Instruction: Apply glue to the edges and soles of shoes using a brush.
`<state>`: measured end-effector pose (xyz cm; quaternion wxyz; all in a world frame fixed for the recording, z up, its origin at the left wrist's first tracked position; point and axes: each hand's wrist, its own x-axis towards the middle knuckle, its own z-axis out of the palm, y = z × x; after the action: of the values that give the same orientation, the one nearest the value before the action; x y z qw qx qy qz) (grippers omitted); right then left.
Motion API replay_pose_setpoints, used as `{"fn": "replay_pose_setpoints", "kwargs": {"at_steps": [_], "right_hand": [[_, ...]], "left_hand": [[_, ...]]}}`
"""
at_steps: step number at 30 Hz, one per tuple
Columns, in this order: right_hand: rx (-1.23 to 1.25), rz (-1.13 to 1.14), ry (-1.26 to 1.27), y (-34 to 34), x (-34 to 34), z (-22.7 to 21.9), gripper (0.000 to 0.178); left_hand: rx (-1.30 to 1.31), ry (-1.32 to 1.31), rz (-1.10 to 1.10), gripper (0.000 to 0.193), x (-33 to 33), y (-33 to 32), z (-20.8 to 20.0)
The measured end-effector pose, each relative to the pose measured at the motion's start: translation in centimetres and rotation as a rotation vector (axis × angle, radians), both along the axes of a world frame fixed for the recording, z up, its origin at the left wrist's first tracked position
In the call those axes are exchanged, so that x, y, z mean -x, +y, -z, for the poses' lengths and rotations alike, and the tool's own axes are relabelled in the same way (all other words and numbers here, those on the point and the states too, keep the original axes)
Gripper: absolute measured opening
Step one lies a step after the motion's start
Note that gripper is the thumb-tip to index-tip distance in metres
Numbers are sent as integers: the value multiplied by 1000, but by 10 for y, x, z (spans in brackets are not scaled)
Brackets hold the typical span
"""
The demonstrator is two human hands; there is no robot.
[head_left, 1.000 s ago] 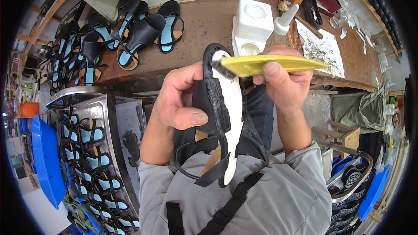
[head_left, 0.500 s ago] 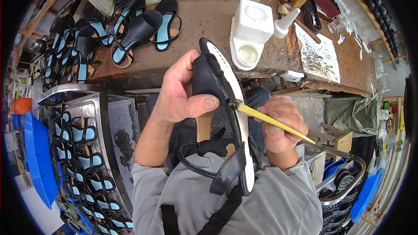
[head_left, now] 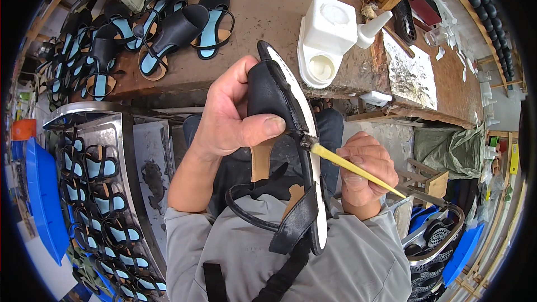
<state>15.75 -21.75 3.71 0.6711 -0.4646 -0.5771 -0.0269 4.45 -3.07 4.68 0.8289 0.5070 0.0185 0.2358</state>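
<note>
My left hand point(head_left: 238, 114) is closed round the front of a black sandal point(head_left: 268, 98), its thumb pressed on the upper. The sandal is turned on its side, so the white edge of its underside faces right and its straps hang low, near my shirt. Between the fingers of my right hand point(head_left: 366, 170) is a thin yellow-handled brush point(head_left: 349, 166). Its dark bristle tip touches the sandal's edge at about the middle, just right of my left thumb.
On the brown workbench point(head_left: 246, 22) stand several black sandals point(head_left: 173, 39) with light blue insoles and a white glue pot point(head_left: 330, 33). A metal-edged rack point(head_left: 131, 168) of more sandals is at left. Blue trays point(head_left: 47, 201) stand at both sides.
The brush tip has moved slightly down and right along the sandal's edge. My right hand has shifted a little down with it, while my left hand keeps its hold.
</note>
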Motion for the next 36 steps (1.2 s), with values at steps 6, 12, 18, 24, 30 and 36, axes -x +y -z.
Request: {"fn": "replay_pose_setpoints", "kwargs": {"at_steps": [6, 12, 18, 24, 30, 36], "right_hand": [[-3, -9, 23, -3, 2, 2, 21], [0, -24, 26, -8, 3, 4, 22], [4, -40, 17, -13, 4, 5, 25], [26, -100, 25, -20, 1, 1, 21], [75, -196, 238, -18, -9, -11, 15], [46, -119, 40, 7, -22, -32, 15]], "left_hand": [[13, -19, -27, 39, -3, 1, 1], [25, -24, -32, 38, -5, 3, 3], [-1, -3, -38, 38, -6, 5, 4], [4, 9, -24, 39, -7, 5, 2], [-16, -43, 31, 41, -3, 1, 1], [-54, -65, 45, 41, 2, -6, -9]]}}
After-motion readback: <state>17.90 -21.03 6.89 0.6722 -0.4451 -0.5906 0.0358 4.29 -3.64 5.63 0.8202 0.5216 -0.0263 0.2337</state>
